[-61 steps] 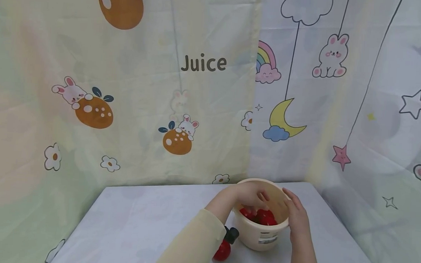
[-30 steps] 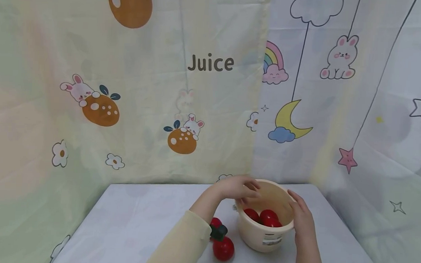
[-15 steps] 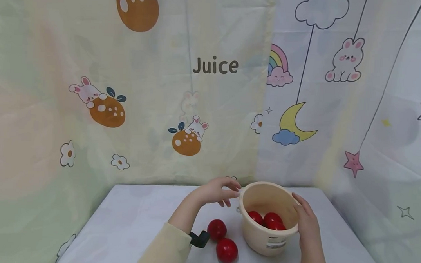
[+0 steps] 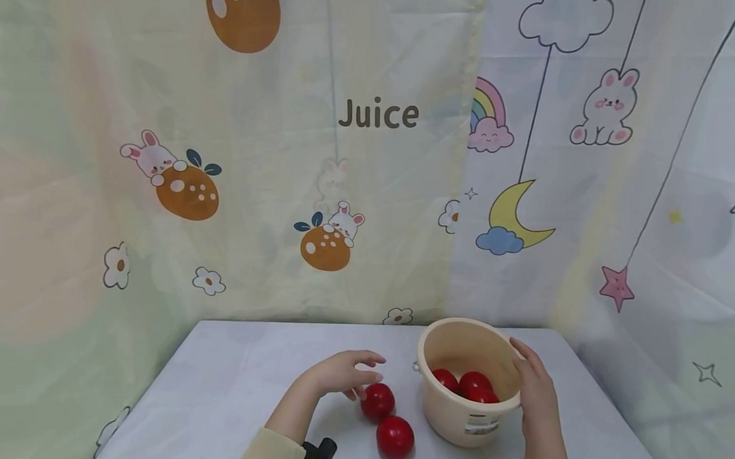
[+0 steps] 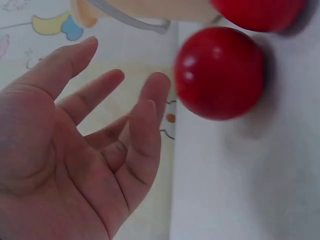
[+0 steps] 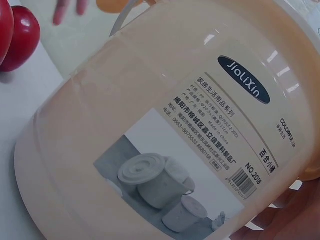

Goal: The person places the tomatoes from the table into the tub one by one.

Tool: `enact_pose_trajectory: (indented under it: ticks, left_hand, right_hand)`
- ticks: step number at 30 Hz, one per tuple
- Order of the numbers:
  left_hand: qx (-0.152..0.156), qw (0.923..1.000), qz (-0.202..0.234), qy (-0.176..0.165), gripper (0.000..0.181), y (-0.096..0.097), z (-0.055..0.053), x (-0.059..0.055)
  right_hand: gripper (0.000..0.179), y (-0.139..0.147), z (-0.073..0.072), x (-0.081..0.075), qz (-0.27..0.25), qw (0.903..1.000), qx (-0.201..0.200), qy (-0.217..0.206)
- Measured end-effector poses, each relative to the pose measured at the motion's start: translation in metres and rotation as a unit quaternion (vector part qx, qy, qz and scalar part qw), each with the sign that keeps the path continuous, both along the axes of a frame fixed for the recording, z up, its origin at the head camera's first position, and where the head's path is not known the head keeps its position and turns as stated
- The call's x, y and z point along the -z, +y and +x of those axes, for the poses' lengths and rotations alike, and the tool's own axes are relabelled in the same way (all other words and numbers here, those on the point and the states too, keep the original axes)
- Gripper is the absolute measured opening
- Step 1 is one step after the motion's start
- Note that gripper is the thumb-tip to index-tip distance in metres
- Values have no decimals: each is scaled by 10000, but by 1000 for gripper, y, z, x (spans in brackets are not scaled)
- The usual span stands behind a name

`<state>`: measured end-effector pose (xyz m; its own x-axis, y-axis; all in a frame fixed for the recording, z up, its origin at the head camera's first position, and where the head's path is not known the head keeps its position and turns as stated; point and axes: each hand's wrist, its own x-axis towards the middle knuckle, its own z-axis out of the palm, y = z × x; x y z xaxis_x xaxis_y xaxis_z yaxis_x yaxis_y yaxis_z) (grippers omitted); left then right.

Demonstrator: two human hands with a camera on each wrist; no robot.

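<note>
In the head view my left hand (image 4: 336,375) hovers over the table with its fingers spread and loosely bent, holding nothing. Just beyond its fingertips lies a shiny red ball (image 4: 378,402); the left wrist view shows a gap between this ball (image 5: 219,74) and the fingers. A second red ball (image 4: 395,439) sits nearer the front, close beside the first. My right hand (image 4: 538,391) grips the right rim of a cream plastic bucket (image 4: 448,416), which stands slightly tilted. Several red balls (image 4: 476,383) lie inside it, their lower parts hidden.
The white table (image 4: 243,388) ends at a printed cloth backdrop (image 4: 254,149) just behind the bucket. A grey handle (image 5: 132,19) hangs on the bucket's side. Black wrist-camera mounts (image 4: 321,453) show at the lower edge.
My left hand has come out of the bucket and moved left and down toward the red balls on the table, its fingers empty. The right hand has kept its hold on the bucket.
</note>
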<state>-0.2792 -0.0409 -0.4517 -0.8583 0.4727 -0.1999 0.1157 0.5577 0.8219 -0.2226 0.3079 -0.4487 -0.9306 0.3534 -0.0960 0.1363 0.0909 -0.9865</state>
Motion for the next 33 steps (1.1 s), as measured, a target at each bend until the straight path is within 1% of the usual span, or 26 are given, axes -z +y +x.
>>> enact_pose_trajectory:
  ticks: [3, 7, 11, 17, 23, 28, 33]
  left_hand:
    - [-30, 9998, 58, -171, 44, -7, 3, 15]
    - [-87, 9992, 271, -297, 48, -13, 4, 32]
    - [-138, 9980, 514, -335, 47, -15, 5, 44]
    - [-222, 9967, 690, -371, 47, -17, 5, 54]
    - [-340, 9941, 848, -583, 40, -18, 7, 64]
    - [-379, 9913, 1053, -696, 41, -17, 8, 68]
    - [-395, 9908, 1051, -752, 46, -14, 9, 70]
  right_hand:
    - [55, 0, 0, 0, -30, 10000, 4, 60]
    - [54, 0, 1, 1, -46, 9999, 39, 105]
    - [55, -1, 0, 1, -35, 9999, 65, 75]
    - [55, -1, -1, 1, -27, 9999, 93, 72]
    - [55, -1, -1, 2, -22, 9999, 94, 94]
    - [54, -2, 0, 1, -25, 9998, 108, 142]
    - [55, -2, 0, 1, -6, 9999, 87, 116]
